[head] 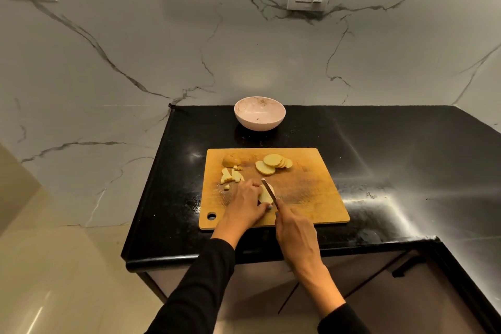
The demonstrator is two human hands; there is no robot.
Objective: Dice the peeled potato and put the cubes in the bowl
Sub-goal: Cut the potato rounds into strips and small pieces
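Cutting board is lying on the counter, bowl sitting behind it. Left hand is curling over, pinning potato slices; right hand is gripping the knife, blade resting on them.

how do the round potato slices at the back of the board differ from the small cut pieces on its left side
The round slices are wide flat discs; the cut pieces are short sticks and cubes. The slices overlap in a fanned row, while the pieces lie loosely scattered. The slices await dicing; the pieces look finished. Both are pale yellow and lie on the cutting board, not in the bowl.
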